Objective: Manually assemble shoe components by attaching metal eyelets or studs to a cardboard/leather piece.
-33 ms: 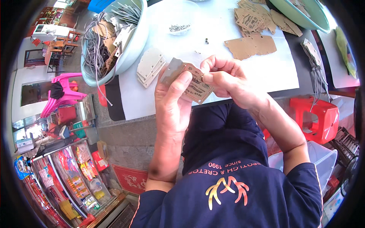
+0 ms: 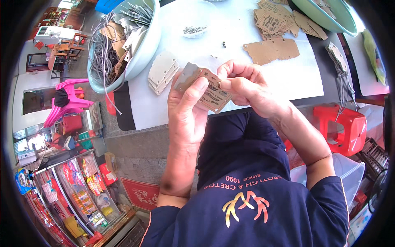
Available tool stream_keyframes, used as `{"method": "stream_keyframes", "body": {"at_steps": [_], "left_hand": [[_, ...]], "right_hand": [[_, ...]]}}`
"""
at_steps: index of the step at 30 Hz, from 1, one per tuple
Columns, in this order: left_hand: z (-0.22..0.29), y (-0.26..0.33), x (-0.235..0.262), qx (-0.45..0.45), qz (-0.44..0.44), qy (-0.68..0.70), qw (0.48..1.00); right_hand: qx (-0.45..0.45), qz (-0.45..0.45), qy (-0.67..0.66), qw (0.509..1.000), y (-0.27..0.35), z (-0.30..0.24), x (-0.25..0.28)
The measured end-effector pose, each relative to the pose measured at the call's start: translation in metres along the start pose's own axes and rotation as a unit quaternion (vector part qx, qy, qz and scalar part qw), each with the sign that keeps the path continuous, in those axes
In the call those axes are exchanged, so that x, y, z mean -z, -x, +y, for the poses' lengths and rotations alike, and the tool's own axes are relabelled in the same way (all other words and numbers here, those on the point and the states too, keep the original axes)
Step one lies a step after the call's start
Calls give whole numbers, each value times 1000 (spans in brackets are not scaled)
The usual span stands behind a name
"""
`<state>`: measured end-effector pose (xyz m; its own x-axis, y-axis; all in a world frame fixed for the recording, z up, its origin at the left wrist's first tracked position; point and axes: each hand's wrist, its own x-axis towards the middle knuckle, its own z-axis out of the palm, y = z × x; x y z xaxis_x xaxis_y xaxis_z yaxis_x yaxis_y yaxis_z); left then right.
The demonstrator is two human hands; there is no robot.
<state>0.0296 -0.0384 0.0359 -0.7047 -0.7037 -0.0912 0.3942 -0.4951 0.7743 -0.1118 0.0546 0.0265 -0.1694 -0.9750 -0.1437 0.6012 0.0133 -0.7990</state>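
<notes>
While the left hand (image 2: 187, 107) pinches the brown card tag (image 2: 214, 92) up off the bench (image 2: 230, 37) so it's easy to work | right hand (image 2: 242, 84) fingers closed on the tag's top edge | grey plates (image 2: 162, 72) stacked just left of the tag, bowl of cords (image 2: 123, 41) beyond them

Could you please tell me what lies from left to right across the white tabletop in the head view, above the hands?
Pale green bowl of grey cords → stack of grey cards → small clear dish of metal bits → flat brown card → second green bowl.
</notes>
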Motion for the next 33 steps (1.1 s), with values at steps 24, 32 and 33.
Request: {"method": "stream_keyframes", "body": {"at_steps": [24, 32, 33], "left_hand": [[-8, 20, 17, -7, 45, -81, 996], [-8, 25, 24, -27, 74, -76, 994], [-8, 25, 26, -29, 75, -75, 994]], "right_hand": [[-9, 65, 191, 979, 11, 4, -10], [155, 124, 463, 864, -23, -9, 14], [158, 118, 530, 825, -27, -20, 13]]}}
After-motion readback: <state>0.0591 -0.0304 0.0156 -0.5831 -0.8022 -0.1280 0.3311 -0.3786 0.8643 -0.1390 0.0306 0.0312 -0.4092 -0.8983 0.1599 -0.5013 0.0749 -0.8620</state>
